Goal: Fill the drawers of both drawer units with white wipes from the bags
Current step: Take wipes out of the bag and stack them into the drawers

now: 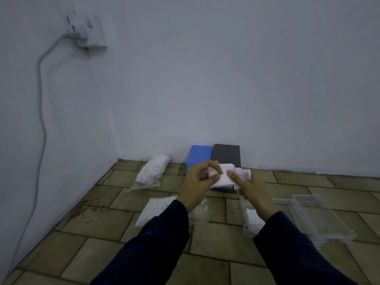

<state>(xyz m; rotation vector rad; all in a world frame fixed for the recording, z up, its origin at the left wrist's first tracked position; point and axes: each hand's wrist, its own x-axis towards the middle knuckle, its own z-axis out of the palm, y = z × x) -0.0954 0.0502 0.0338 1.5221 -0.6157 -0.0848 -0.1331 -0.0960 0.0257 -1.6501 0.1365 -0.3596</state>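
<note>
A pale matte wall (205,79) fills the upper two thirds of the frame and meets a second wall in a corner at the left. Below it lies a floor (102,239) of dull olive rectangular tiles with dark joints. On the left wall, upper left of the frame, a white socket plate (88,27) carries a plug, and a thin grey cable (41,112) hangs from it in a long loose curve down to the lower left edge.

Against the foot of the far wall, at centre, stand two boxy drawer units side by side and touching: a blue unit (199,155) and a dark grey unit (226,154). The hands partly cover their fronts. Left of them, a clear soft plastic bag (152,170) stuffed with crumpled white wipes leans toward the wall. A flatter bag of wipes (154,208) lies nearer, half hidden by the left sleeve. At lower right, clear rigid plastic drawers (320,214) lie on the tiles; the nearest drawer (249,223) holds flat white wipes and is partly hidden by the right forearm.

Both arms wear dark navy sleeves. The left hand (198,185) pinches a small folded stack of white wipes (223,175) between thumb and fingers, in front of the grey unit. The right hand (251,189) grips the stack's right side, with a crumpled wipe (243,174) under its fingers.
</note>
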